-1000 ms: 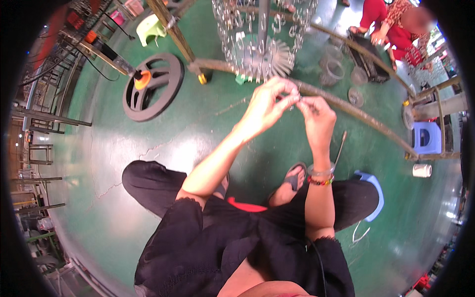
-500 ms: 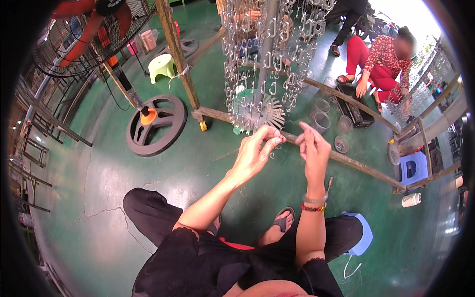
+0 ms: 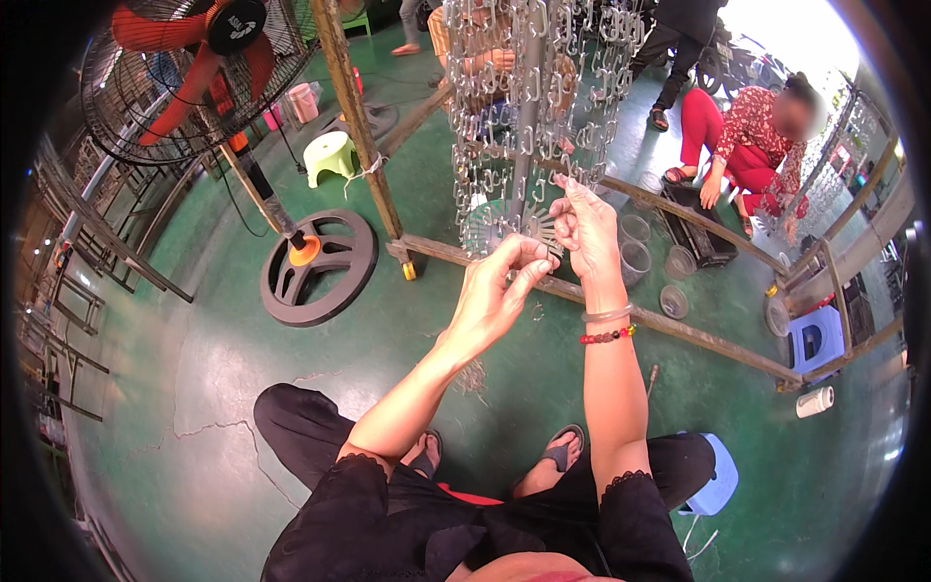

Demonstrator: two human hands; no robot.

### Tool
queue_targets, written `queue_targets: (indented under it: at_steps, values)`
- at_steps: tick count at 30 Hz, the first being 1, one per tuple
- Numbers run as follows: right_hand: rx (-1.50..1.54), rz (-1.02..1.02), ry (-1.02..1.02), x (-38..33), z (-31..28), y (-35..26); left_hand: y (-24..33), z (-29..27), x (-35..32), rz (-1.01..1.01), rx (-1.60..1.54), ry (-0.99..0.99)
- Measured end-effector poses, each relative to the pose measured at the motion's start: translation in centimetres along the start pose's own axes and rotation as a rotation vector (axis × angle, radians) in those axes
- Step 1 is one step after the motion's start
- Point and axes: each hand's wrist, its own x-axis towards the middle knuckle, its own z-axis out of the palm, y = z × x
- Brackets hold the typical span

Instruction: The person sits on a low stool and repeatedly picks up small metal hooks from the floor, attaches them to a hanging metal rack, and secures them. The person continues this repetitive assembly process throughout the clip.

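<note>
Strings of S-shaped metal hooks (image 3: 566, 87) hang in front of me around a grey upright pole (image 3: 530, 107). My right hand (image 3: 590, 228) is raised at their lower right side, fingertips pinched against the lowest hooks; what sits between them is too small to make out. Lower and to the left, my left hand (image 3: 499, 291) is closed in a pinch, thumb against forefinger, and whatever it holds is hidden. A small metal piece (image 3: 538, 311) shows just under the left fingertips. Behind my hands stands a round, slatted green and grey base (image 3: 485, 225).
A wooden frame bar (image 3: 679, 330) crosses beyond my hands. At left stand a fan (image 3: 194, 73) with a heavy round base (image 3: 364, 257) and a green stool (image 3: 330, 158). Clear plastic tubs (image 3: 635, 258) and a crouching person (image 3: 742, 145) are at right. Thin wires (image 3: 470, 380) lie on the floor.
My right hand has moved up and slightly left to the hanging hooks, its fingers drawing into a pinch. My left hand stays pinched in nearly the same place. The view has shifted slightly.
</note>
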Motion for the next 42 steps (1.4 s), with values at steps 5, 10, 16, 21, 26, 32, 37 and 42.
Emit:
queue_targets:
  at_steps: [5,10,16,21,26,32,37,42]
  values:
    - [-0.749,-0.408,0.252,0.7,0.7,1.4,0.4,-0.6,0.9,-0.043,0.062,-0.009]
    - [-1.019,-0.577,0.324,0.9,1.7,1.2,0.1,-0.7,1.2,-0.014,0.044,0.011]
    - [-1.285,-0.867,0.251,1.3,1.1,1.0,-0.2,-0.8,1.2,0.011,0.032,0.023]
    - [-1.252,-0.797,0.247,0.4,1.1,0.9,-0.8,-0.6,1.0,0.043,0.009,0.048]
    - [-1.171,-0.783,0.262,-0.3,0.3,1.1,-0.6,-0.5,1.4,-0.029,0.04,-0.001]
    - [-1.033,-0.68,0.22,-1.4,0.0,1.2,-0.6,-0.3,2.4,-0.032,0.111,0.02]
    - [-0.686,-0.442,-0.017,-2.5,-0.8,0.3,-1.5,0.0,3.0,-0.019,0.085,0.023]
    - [-0.403,-0.042,-0.25,-3.3,-2.0,-1.7,-2.2,-0.1,3.6,-0.088,0.032,-0.047]
